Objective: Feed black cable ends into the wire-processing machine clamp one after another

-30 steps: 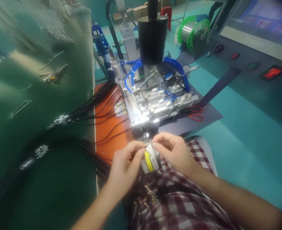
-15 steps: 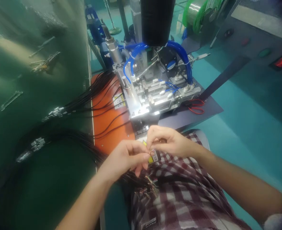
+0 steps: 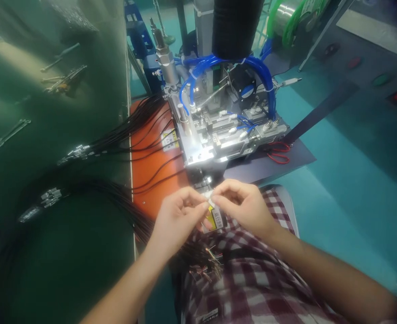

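Note:
My left hand [image 3: 178, 215] and my right hand [image 3: 246, 208] meet in front of the metal machine [image 3: 215, 146], thumbs and forefingers pinched. Fine wires, the stripped end of a black cable, lie between the fingertips; they are small and mostly hidden. Just beneath is a yellow and white label [image 3: 216, 219], partly covered by my fingers. Below my left hand, a bundle of black cables [image 3: 144, 227] runs onto my lap. Its bared, coloured wire ends [image 3: 207, 267] rest on the checked cloth [image 3: 252, 274].
An orange plate [image 3: 154, 180] carries several single black cables into the machine. More cables with shiny connectors [image 3: 51, 197] lie on the dark green table [image 3: 66, 265] at left. A black hose [image 3: 235, 29] hangs overhead. The green wire spool [image 3: 286, 20] is at upper right.
Both hands have shifted slightly upward, and the right hand has turned, its fingertips now level with the left's. The wires between them show less. The view has moved a little.

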Demonstrator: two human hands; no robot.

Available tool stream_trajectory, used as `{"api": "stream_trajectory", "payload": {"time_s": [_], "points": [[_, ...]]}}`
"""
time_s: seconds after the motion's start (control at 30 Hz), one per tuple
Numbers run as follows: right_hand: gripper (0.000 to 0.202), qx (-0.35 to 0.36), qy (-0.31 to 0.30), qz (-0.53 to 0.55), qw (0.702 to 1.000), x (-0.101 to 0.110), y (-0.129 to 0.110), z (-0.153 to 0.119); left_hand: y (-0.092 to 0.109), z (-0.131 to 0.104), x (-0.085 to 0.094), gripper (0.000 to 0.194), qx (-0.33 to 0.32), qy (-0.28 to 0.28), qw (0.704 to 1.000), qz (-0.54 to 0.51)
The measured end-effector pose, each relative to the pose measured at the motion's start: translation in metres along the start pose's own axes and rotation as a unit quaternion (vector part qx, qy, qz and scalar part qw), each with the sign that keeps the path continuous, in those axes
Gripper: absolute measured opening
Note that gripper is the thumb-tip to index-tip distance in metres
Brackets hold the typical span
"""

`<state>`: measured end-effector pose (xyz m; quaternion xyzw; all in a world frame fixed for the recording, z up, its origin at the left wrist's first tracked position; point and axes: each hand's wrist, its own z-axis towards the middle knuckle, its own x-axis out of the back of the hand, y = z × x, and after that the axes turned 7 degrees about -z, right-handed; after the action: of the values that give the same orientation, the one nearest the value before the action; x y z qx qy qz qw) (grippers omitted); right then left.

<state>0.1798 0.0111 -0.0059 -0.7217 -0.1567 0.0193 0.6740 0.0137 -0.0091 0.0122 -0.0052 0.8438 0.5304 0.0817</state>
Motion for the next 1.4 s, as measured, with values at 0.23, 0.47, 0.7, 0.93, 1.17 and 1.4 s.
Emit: {"api": "stream_trajectory", "payload": {"time_s": [0.23, 0.47, 0.7, 0.93, 1.17, 1.4], "points": [[0.013, -0.072, -0.058, 0.112, 0.989, -0.007, -0.008, 0.005, -0.005, -0.003, 0.001, 0.019, -0.031, 0.005, 0.999, -0.028], [0.012, -0.085, -0.039, 0.058, 0.994, -0.012, -0.012, -0.002, -0.007, -0.002, -0.001, 0.02, -0.043, 0.028, 0.997, -0.057], [0.013, 0.013, 0.02, -0.041, 0.999, -0.023, -0.004, -0.007, -0.004, 0.003, -0.001, 0.019, 0.015, 0.028, 0.981, -0.19], [0.014, 0.021, 0.025, -0.062, 0.998, -0.025, 0.003, -0.002, -0.006, 0.004, 0.006, 0.021, 0.041, 0.043, 0.979, -0.193], [0.011, -0.01, 0.023, 0.005, 1.0, -0.022, 0.003, -0.006, -0.006, -0.002, 0.003, 0.024, 0.012, 0.062, 0.991, -0.119], [0.013, -0.048, 0.011, 0.02, 0.999, -0.022, 0.003, -0.006, -0.01, 0.0, 0.001, 0.023, 0.003, 0.057, 0.991, -0.121]]}}
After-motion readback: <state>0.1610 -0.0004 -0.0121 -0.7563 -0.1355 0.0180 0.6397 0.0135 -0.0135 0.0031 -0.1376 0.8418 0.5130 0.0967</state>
